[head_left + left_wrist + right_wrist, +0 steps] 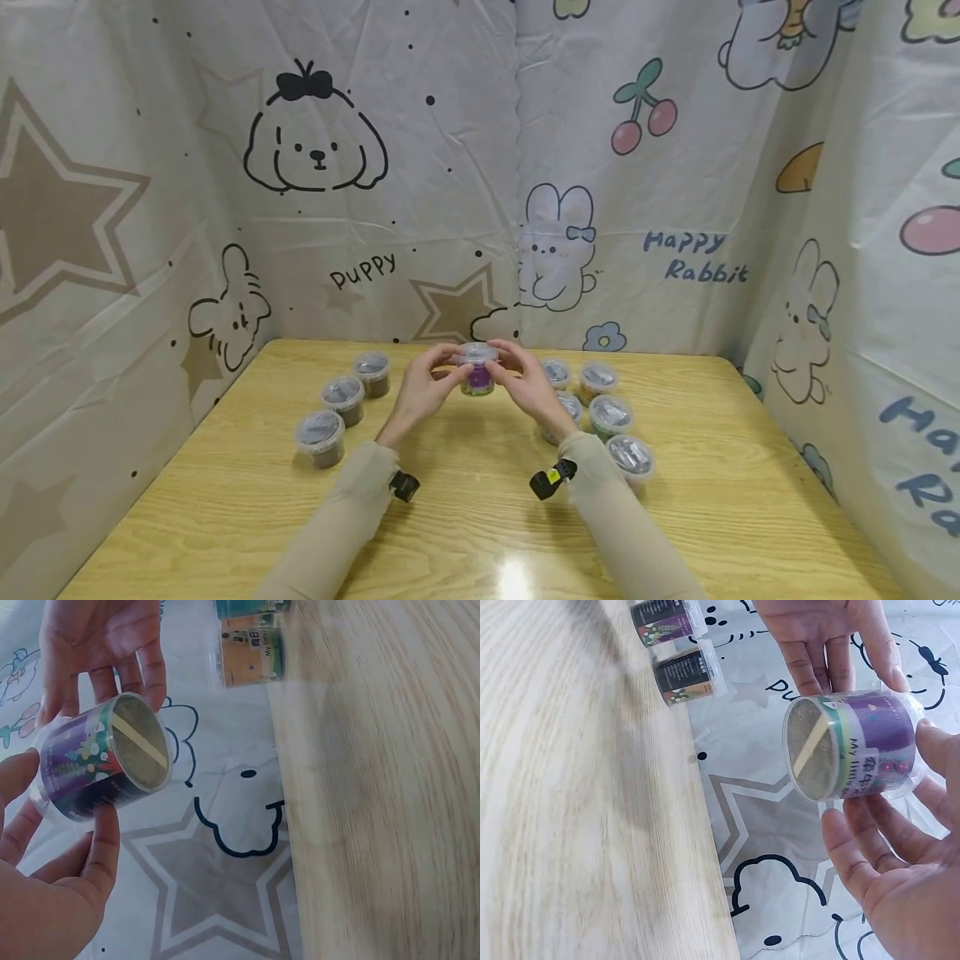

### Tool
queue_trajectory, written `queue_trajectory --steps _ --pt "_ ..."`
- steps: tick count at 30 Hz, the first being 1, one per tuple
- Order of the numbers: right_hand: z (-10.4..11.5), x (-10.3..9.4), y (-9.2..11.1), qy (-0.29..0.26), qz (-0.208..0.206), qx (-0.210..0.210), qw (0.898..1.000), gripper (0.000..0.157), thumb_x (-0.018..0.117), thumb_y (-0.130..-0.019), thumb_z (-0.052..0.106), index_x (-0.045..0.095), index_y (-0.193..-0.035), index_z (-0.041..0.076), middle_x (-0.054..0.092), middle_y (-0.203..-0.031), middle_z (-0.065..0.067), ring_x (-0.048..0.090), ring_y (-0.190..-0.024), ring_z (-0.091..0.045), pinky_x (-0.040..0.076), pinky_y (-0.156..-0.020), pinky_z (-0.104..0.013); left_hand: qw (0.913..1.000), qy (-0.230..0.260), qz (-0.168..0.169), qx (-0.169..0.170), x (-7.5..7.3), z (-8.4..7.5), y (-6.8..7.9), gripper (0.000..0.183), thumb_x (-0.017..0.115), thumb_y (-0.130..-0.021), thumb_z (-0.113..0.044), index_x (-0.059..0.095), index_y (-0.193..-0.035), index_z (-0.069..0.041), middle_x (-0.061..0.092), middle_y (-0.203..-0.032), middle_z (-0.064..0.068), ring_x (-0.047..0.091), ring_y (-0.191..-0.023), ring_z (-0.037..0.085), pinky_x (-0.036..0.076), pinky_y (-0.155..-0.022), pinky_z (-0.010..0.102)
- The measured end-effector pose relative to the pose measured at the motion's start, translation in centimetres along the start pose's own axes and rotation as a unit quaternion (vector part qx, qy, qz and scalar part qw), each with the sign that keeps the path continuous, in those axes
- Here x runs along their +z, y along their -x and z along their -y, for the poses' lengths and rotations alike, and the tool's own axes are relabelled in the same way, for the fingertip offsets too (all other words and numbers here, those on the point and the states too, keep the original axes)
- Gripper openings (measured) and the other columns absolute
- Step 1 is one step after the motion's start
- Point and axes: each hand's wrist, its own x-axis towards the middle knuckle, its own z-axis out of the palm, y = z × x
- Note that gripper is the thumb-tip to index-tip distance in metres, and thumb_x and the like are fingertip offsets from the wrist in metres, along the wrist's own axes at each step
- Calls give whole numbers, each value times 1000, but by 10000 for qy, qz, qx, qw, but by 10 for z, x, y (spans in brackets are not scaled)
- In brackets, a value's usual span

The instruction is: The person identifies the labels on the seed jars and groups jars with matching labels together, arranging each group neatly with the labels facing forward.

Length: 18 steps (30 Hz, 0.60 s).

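Note:
A small clear plastic tub (478, 379) with a purple label and a transparent lid is held up between both hands over the far part of the table. My left hand (423, 387) grips its left side, thumb toward me. From the other side my right hand (531, 390) holds it the same way, thumb and fingers at the lid and label. In the left wrist view the tub (75, 761) is tilted, and its clear bottom shows brownish contents and a pale flat stick. White lettering on the purple label of the tub (885, 735) appears in the right wrist view.
On the wooden table (480, 533), three lidded tubs stand in a slanting row at left, the nearest tub (320, 437) by my left forearm. Several more stand at right, including a green-toned tub (611, 415) and one tub (631, 457) beside my right sleeve. A printed curtain (465, 208) encloses the table.

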Motion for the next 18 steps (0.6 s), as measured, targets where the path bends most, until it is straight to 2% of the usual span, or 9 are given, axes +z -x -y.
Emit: queue_trajectory --steps 3,6,10,18 --pt "11 -1 6 -105 91 13 9999 42 54 -92 21 45 -131 7 54 -121 -17 53 -105 -30 49 -82 -43 9999 95 84 51 -1 -12 3 26 65 -84 -11 59 -106 2 58 -110 17 55 -103 33 50 -80 42" --pt "17 -2 12 -133 150 128 9997 43 52 -93 20 43 -133 6 52 -122 -17 53 -106 -30 47 -85 -45 9996 202 197 14 0 -17 5 27 64 -85 -10 58 -107 3 57 -111 18 55 -104 32 49 -82 42" --pt "18 -4 15 -164 241 109 9995 44 51 -94 19 41 -134 4 51 -123 -18 52 -106 -31 46 -86 -48 9988 405 273 -29 2 -18 5 27 64 -85 -9 58 -107 4 56 -113 19 54 -106 31 48 -84 42" --pt "20 -5 19 -116 184 10 9998 43 54 -92 19 44 -132 7 53 -119 -17 52 -105 -32 45 -83 -51 9987 448 227 17 4 -17 7 25 65 -84 -10 59 -105 1 57 -113 16 54 -105 28 49 -84 40"
